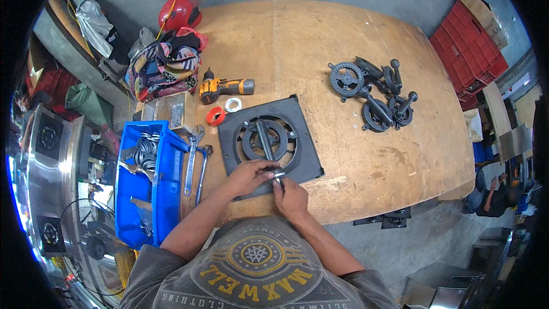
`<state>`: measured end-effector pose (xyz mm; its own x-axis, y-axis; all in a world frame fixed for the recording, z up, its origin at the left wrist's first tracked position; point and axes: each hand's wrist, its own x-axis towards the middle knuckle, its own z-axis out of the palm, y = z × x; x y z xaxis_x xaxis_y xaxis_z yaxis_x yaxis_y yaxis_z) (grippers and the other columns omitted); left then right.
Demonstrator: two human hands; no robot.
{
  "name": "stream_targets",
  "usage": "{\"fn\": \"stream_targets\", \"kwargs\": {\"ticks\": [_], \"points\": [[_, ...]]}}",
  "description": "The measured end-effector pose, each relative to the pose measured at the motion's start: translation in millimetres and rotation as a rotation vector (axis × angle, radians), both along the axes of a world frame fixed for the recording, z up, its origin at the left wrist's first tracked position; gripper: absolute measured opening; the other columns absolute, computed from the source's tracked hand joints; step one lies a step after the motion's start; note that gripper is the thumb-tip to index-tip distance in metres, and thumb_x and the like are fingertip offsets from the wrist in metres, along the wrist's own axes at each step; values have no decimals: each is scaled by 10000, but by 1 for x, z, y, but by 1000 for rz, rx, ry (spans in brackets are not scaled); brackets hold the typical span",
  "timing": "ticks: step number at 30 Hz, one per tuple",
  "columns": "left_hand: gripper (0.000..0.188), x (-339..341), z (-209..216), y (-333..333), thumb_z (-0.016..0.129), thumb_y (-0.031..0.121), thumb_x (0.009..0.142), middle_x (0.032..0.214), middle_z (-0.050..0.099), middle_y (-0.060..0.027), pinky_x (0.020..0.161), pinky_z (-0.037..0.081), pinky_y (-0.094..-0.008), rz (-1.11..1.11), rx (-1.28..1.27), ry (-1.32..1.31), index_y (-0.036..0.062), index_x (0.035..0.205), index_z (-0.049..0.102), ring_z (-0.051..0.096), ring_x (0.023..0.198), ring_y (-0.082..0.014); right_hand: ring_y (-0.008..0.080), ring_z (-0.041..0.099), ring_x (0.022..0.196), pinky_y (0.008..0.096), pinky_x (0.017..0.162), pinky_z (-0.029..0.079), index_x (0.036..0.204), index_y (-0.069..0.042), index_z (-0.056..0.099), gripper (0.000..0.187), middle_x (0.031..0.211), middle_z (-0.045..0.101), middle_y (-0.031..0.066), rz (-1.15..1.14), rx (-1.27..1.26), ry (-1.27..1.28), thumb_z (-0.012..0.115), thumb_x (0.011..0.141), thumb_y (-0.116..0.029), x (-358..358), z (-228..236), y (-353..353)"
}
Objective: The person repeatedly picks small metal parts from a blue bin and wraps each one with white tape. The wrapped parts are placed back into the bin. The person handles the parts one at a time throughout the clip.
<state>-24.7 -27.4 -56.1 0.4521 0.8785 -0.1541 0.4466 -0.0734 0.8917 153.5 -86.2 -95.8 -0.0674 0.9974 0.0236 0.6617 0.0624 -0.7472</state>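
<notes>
Both my hands meet over the near edge of a black square metal plate lying on the table. Set in the plate's round opening is a black ring-shaped burner, with a dark tube lying across it and pointing toward me. My left hand has its thumb and fingers closed by a small silvery metal piece. From below, my right hand pinches at the same piece. The fingers partly cover it, so its kind cannot be made out.
Left of the plate lie a combination wrench, a ratchet wrench and a blue bin holding metal rings. Beyond are red tape, white tape and a yellow cordless drill. Several black burners are grouped at right.
</notes>
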Motion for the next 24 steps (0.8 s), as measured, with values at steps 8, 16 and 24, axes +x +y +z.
{"fn": "stream_targets", "kwargs": {"ticks": [8,16,24], "points": [[351,1,1,1,659,155,918,1134,678,-138,871,523,-338,1,-50,41,85,1260,622,668,1031,-233,262,620,667,415,624,492,885,10,587,401,721,598,121,-217,-743,1272,536,983,-375,-4,-13,-3],[347,1,-4,0,654,152,922,1147,681,-140,888,522,-341,11,-96,26,63,1256,620,669,1027,-207,290,626,661,423,625,489,982,2,618,398,723,609,141,-67,-138,320,523,989,-385,-6,-7,-1],[347,1,2,2,656,146,919,1156,680,-148,901,522,-346,-16,-58,41,56,1253,620,661,1054,-212,347,657,729,428,615,497,967,-18,635,389,773,645,163,-69,-299,443,553,959,-398,6,-6,-6]]}}
